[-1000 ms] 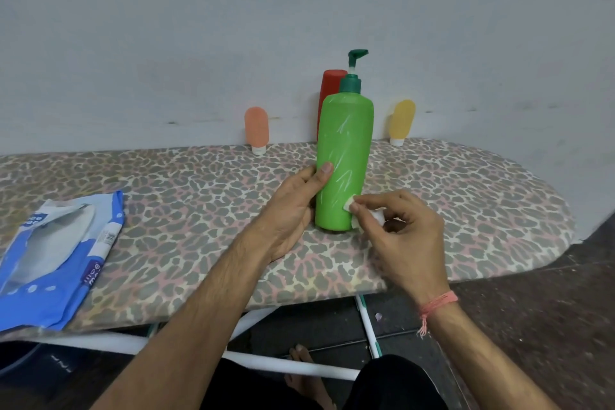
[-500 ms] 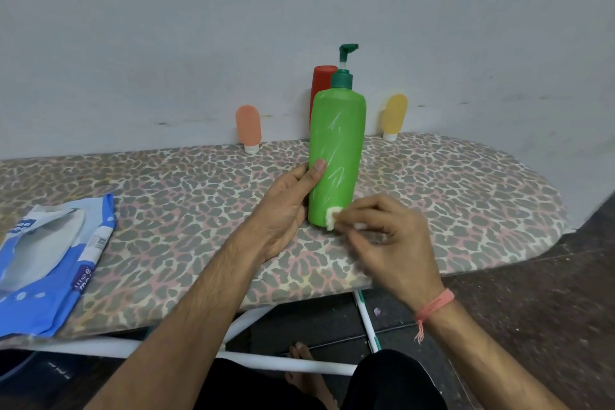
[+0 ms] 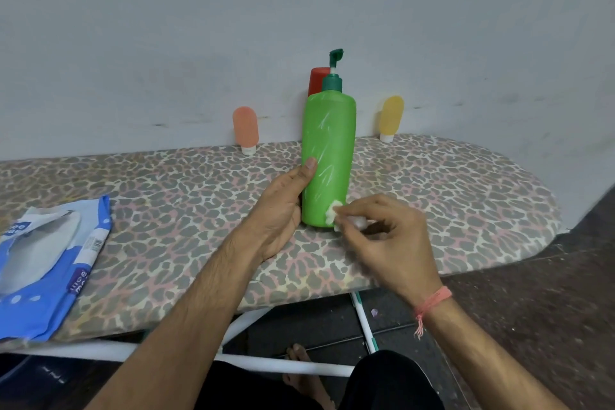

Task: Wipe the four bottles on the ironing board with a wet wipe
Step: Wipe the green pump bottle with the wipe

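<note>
Steadying the green pump bottle (image 3: 327,156) upright near the front edge of the ironing board (image 3: 466,196), the left hand (image 3: 279,210) gripped its left side, thumb up the front. The right hand (image 3: 387,236) pinched a small wadded wet wipe (image 3: 333,214) against the bottle's lower right wall. To wipe well, the grip probably needed to stay firm so the tall bottle would not tip, with the bottle turned to bring each side to the wipe. A red bottle (image 3: 316,80) stood behind it; a peach tube (image 3: 245,129) and a yellow tube (image 3: 392,117) stood on their caps against the wall. The blue wipes packet (image 3: 50,263) lay at the left.
</note>
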